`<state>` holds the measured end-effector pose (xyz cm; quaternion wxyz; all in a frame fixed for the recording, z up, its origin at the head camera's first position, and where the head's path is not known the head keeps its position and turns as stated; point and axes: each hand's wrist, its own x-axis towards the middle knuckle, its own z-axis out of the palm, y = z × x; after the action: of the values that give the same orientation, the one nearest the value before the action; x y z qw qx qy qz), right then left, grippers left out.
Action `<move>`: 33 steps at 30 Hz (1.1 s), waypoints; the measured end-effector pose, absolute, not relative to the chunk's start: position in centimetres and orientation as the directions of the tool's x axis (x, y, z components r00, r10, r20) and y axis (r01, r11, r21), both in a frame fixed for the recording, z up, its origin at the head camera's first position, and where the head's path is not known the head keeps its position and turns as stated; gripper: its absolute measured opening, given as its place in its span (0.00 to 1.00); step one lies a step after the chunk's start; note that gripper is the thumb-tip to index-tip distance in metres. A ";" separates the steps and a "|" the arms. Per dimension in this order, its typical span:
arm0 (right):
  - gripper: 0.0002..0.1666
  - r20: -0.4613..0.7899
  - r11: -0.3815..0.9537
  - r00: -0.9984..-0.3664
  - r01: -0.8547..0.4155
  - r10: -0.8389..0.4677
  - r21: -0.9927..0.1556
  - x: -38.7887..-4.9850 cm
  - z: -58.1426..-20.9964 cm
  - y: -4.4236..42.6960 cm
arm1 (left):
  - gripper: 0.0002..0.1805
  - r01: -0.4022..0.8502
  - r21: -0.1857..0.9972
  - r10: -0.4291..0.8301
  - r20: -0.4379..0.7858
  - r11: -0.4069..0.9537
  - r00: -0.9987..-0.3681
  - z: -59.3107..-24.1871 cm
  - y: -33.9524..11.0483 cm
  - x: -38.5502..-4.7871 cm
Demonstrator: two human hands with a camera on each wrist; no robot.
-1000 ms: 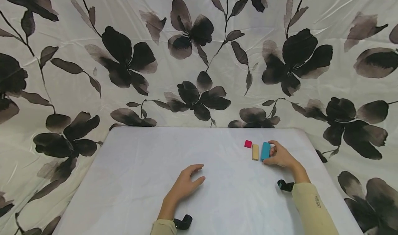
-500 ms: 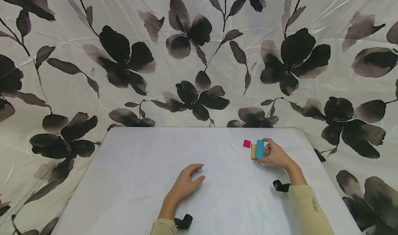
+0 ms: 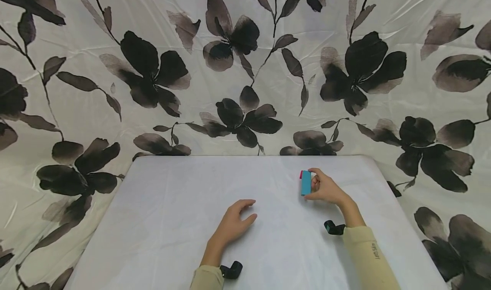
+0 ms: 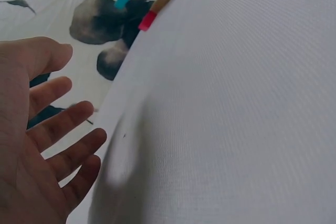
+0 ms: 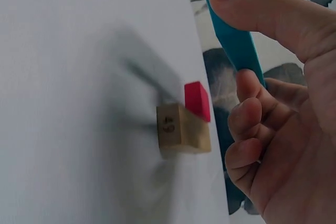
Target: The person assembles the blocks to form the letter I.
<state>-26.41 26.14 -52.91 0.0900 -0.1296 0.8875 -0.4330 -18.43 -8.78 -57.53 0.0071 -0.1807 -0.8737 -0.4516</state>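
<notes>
My right hand (image 3: 327, 190) pinches a blue block (image 3: 305, 183) by its ends between thumb and fingers. In the right wrist view the blue block (image 5: 237, 40) is up off the table, clear of a wooden block (image 5: 181, 129) marked 49 and a red block (image 5: 197, 100) beside it. From the head view the blue block covers the wooden one and most of the red block (image 3: 301, 175). My left hand (image 3: 232, 222) is held over the table with fingers relaxed and apart, holding nothing; the left wrist view shows its spread fingers (image 4: 63, 124).
A white-covered table (image 3: 172, 205) lies under both hands, its far edge just beyond the blocks. Behind it hangs a pale cloth (image 3: 215, 81) with dark printed flowers. A black device is strapped at each wrist.
The blue block, gripped in my right hand, has moved left from beside the wooden block, and now hides it in the head view. My left hand has shifted slightly right.
</notes>
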 end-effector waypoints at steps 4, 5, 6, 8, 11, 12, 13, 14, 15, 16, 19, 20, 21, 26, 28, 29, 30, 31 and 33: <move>0.58 -0.030 0.576 -0.944 -0.176 -0.330 -0.798 -26.4 -53.1 25.0 | 0.22 0.326 0.791 0.309 0.182 0.518 -0.933 -57.3 -8.5 -18.5; 0.58 -0.030 0.575 -0.942 -0.179 -0.334 -0.798 -26.4 -53.1 24.8 | 0.22 0.325 0.795 0.309 0.183 0.513 -0.933 -57.3 -8.4 -18.6; 0.57 -0.028 0.574 -0.941 -0.183 -0.338 -0.798 -26.4 -53.2 24.5 | 0.22 0.324 0.796 0.308 0.182 0.512 -0.934 -57.2 -8.4 -18.6; 0.57 -0.026 0.566 -0.938 -0.187 -0.347 -0.803 -26.4 -53.4 23.9 | 0.21 0.321 0.799 0.305 0.181 0.509 -0.935 -57.2 -8.3 -18.6; 0.56 -0.020 0.568 -0.934 -0.200 -0.357 -0.799 -26.5 -53.6 23.0 | 0.21 0.318 0.801 0.302 0.181 0.507 -0.936 -57.2 -8.2 -18.7; 0.56 -0.019 0.568 -0.933 -0.202 -0.359 -0.798 -26.5 -53.6 22.7 | 0.21 0.316 0.802 0.300 0.180 0.507 -0.937 -57.2 -8.2 -18.8; 0.56 -0.020 0.566 -0.931 -0.204 -0.363 -0.799 -26.5 -53.7 22.4 | 0.21 0.316 0.805 0.299 0.181 0.502 -0.937 -57.2 -8.2 -18.8; 0.56 -0.022 0.566 -0.931 -0.203 -0.365 -0.799 -26.5 -53.7 22.1 | 0.21 0.316 0.807 0.297 0.183 0.499 -0.937 -57.3 -8.3 -18.8; 0.56 -0.024 0.565 -0.930 -0.203 -0.368 -0.800 -26.5 -53.8 21.8 | 0.21 0.317 0.810 0.297 0.186 0.494 -0.937 -57.3 -8.3 -18.9; 0.56 -0.029 0.566 -0.929 -0.200 -0.370 -0.800 -26.4 -53.8 21.5 | 0.21 0.320 0.813 0.297 0.190 0.487 -0.936 -57.3 -8.4 -18.9; 0.56 -0.038 0.562 -0.925 -0.197 -0.378 -0.803 -26.3 -53.9 20.6 | 0.21 0.323 0.819 0.292 0.199 0.475 -0.935 -57.2 -8.6 -18.9; 0.56 -0.038 0.563 -0.925 -0.197 -0.378 -0.803 -26.3 -53.9 20.3 | 0.21 0.328 0.819 0.292 0.206 0.472 -0.934 -57.2 -8.6 -18.9; 0.56 -0.034 0.560 -0.923 -0.203 -0.384 -0.803 -26.2 -53.9 20.1 | 0.21 0.328 0.819 0.291 0.207 0.471 -0.934 -57.2 -8.7 -18.9; 0.56 -0.024 0.551 -0.918 -0.217 -0.396 -0.806 -26.0 -53.8 19.0 | 0.21 0.330 0.815 0.284 0.213 0.476 -0.935 -57.1 -9.0 -19.0; 0.56 -0.029 0.552 -0.915 -0.217 -0.402 -0.805 -25.9 -53.8 18.6 | 0.20 0.325 0.815 0.280 0.208 0.480 -0.937 -57.0 -9.1 -19.1; 0.56 -0.032 0.552 -0.913 -0.218 -0.407 -0.805 -25.9 -53.9 18.4 | 0.20 0.323 0.816 0.279 0.207 0.479 -0.938 -57.0 -9.2 -19.1; 0.56 -0.035 0.554 -0.911 -0.219 -0.411 -0.803 -25.9 -53.9 18.3 | 0.20 0.320 0.817 0.277 0.205 0.479 -0.939 -57.0 -9.2 -19.0; 0.56 -0.040 0.557 -0.909 -0.218 -0.414 -0.801 -25.9 -54.0 18.1 | 0.20 0.317 0.817 0.274 0.204 0.481 -0.940 -56.9 -9.3 -19.0; 0.56 -0.047 0.565 -0.907 -0.218 -0.417 -0.796 -25.9 -54.2 17.7 | 0.21 0.307 0.819 0.266 0.196 0.485 -0.944 -56.9 -9.4 -19.0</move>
<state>-25.85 17.72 -54.16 0.1158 -0.1813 0.8770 -0.4297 -18.98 -9.39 -56.88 0.0212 -0.1665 -0.8614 -0.4795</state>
